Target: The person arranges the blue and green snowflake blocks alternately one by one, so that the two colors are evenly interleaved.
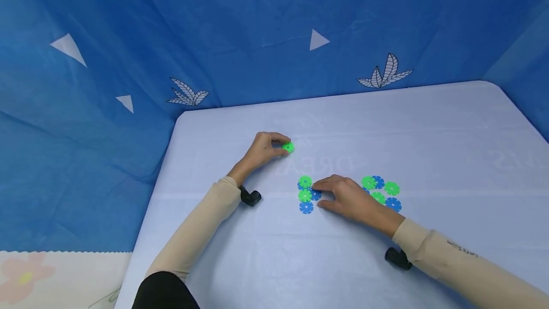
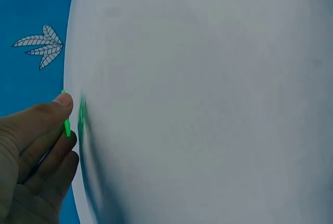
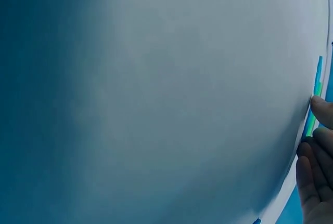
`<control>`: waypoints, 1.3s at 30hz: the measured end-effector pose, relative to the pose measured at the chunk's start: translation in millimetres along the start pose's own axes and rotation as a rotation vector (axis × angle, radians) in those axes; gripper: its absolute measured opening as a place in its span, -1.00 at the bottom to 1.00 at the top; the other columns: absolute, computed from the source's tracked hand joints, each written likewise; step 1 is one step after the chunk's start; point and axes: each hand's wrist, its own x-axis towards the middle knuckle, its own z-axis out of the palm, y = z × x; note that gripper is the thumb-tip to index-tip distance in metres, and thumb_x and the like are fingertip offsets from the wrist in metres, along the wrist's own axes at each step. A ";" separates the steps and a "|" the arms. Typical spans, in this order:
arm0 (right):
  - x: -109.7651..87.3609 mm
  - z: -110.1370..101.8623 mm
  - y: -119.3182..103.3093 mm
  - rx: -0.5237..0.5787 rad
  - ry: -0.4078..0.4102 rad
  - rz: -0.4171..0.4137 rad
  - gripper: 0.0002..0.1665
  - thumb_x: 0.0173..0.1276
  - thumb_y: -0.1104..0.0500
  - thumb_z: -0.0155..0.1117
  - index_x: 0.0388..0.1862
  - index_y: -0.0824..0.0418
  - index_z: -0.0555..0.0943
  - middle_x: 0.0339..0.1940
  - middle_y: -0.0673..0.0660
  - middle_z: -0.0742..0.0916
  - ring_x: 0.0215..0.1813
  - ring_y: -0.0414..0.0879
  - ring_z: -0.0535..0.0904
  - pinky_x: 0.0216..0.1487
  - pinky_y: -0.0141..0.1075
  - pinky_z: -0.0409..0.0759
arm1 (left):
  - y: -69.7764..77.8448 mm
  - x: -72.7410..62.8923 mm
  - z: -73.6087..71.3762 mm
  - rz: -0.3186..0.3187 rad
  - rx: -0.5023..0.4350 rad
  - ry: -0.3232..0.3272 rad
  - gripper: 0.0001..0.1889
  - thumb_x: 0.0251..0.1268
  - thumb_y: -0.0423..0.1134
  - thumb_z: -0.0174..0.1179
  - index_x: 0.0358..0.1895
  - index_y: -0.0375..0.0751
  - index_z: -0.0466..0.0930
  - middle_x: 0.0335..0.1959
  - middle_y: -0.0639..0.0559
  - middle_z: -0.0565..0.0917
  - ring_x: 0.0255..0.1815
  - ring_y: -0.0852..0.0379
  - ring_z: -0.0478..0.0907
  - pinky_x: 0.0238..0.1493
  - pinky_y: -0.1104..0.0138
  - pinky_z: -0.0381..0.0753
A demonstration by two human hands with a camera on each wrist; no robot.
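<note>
Green, thin and notched, a round disc (image 1: pixel 289 147) sits pinched in the left hand (image 1: pixel 262 148), towards the white table (image 1: pixel 266 252)'s far edge; a slack pinch could drop it. The right hand (image 1: pixel 349 198) has thumb and fingers apart at a blue notched disc (image 1: pixel 316 195), any grip unclear; bumping could scatter its cluster (image 1: pixel 305 196).

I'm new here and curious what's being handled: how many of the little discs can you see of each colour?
Green discs: 6
Blue discs: 6
Total: 12 visible; some overlap or sit behind the right hand, so more may be hidden.
</note>
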 end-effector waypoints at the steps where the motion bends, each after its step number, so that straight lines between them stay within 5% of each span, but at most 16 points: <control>1: 0.0 0.4 -0.2 -0.003 0.004 -0.001 -0.52 0.18 0.14 0.51 0.10 0.22 0.69 0.07 0.07 0.73 0.18 0.00 0.60 0.17 -0.04 0.54 | -0.2 0.0 0.2 0.003 0.005 0.000 -0.66 0.08 -0.36 0.46 -0.01 -0.27 0.73 -0.05 -0.05 0.74 0.03 0.10 0.64 0.14 0.26 0.54; 39: 2.5 3.8 -5.0 0.019 0.009 0.019 -0.62 0.18 0.25 0.49 0.01 0.17 0.69 -0.03 0.01 0.64 -0.02 -0.10 0.58 0.06 -0.14 0.60 | -4.3 -0.4 2.3 -0.012 0.059 -0.027 -0.62 0.05 -0.39 0.47 0.01 -0.25 0.72 -0.01 -0.06 0.72 0.08 0.06 0.61 0.14 0.28 0.53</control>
